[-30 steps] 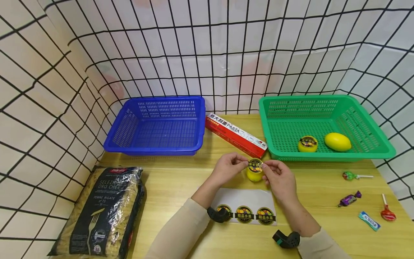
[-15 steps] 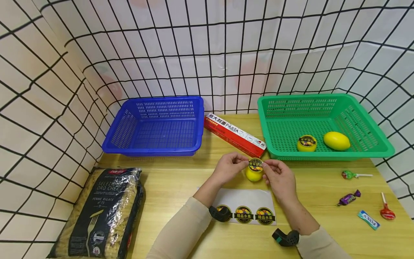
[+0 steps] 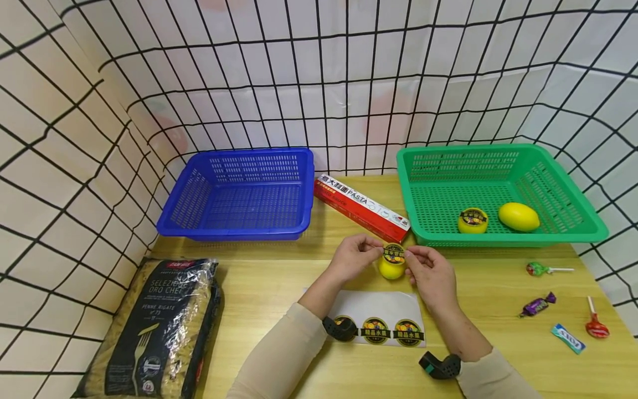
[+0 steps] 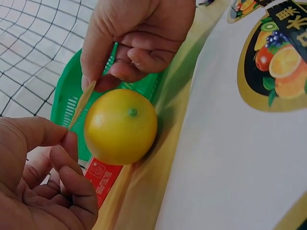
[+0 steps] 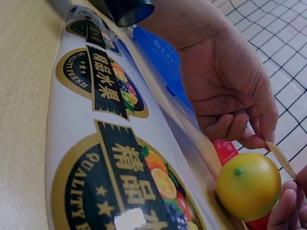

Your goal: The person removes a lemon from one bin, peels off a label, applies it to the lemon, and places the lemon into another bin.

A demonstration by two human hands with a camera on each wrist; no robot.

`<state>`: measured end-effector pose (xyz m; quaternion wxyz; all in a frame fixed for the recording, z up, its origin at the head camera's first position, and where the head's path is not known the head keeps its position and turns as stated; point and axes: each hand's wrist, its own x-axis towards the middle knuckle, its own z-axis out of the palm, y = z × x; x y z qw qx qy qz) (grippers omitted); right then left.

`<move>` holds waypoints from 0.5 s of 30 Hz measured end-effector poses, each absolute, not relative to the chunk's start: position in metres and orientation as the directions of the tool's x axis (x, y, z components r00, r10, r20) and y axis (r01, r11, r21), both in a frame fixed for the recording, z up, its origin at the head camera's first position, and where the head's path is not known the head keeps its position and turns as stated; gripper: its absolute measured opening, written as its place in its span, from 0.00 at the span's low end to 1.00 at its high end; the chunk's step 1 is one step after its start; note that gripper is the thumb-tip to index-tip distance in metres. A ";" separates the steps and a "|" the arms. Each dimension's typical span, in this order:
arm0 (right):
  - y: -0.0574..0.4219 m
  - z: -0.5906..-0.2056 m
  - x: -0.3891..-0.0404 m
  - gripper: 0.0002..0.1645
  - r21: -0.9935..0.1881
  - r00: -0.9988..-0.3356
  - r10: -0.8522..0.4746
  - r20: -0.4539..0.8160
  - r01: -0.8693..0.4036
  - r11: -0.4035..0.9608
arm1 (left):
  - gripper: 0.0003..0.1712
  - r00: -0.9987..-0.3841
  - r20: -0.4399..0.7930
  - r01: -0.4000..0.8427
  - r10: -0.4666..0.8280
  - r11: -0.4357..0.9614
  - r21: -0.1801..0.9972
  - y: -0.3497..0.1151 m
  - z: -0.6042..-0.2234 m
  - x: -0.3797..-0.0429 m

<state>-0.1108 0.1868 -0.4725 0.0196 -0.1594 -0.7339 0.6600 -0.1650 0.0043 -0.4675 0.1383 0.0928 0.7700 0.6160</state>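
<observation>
A round yellow fruit (image 3: pixel 391 270) with a small green stem nub stands on the wooden table. Just above it, a round black-and-gold fruit sticker (image 3: pixel 394 254) is stretched between both hands. My left hand (image 3: pixel 355 259) pinches its left edge between thumb and finger; my right hand (image 3: pixel 435 280) pinches the right edge. Seen edge-on in the left wrist view, the sticker (image 4: pixel 81 106) lies close beside the fruit (image 4: pixel 121 127); whether they touch I cannot tell. Below the hands lies a white sticker sheet (image 3: pixel 374 303) with several stickers along its near edge, one partly hidden by the left wrist camera.
Behind stand a blue basket (image 3: pixel 234 230) and a green basket (image 3: pixel 503 239), the latter holding a stickered yellow fruit (image 3: pixel 472 226) and a lemon (image 3: pixel 519 216). A red pasta box (image 3: pixel 361 208) lies between them. Left is a penne bag (image 3: pixel 154 327); right, several sweets (image 3: pixel 538 306).
The head view has shifted slightly. Both hands keep their pinch on the sticker over the fruit, almost unmoved.
</observation>
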 end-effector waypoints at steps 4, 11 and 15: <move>0.186 -0.473 -0.111 0.21 -0.976 -0.948 0.269 -0.169 0.199 0.086 | 0.09 -0.946 -0.115 -0.045 0.305 0.226 0.973 0.005 -0.468 -0.166; 0.186 -0.476 -0.111 0.19 -0.975 -0.948 0.277 -0.159 0.196 0.109 | 0.07 -0.945 -0.136 -0.062 0.298 0.243 0.968 0.006 -0.469 -0.166; 0.186 -0.478 -0.111 0.19 -0.973 -0.947 0.276 -0.166 0.202 0.111 | 0.08 -0.942 -0.145 -0.069 0.301 0.250 0.966 0.006 -0.469 -0.166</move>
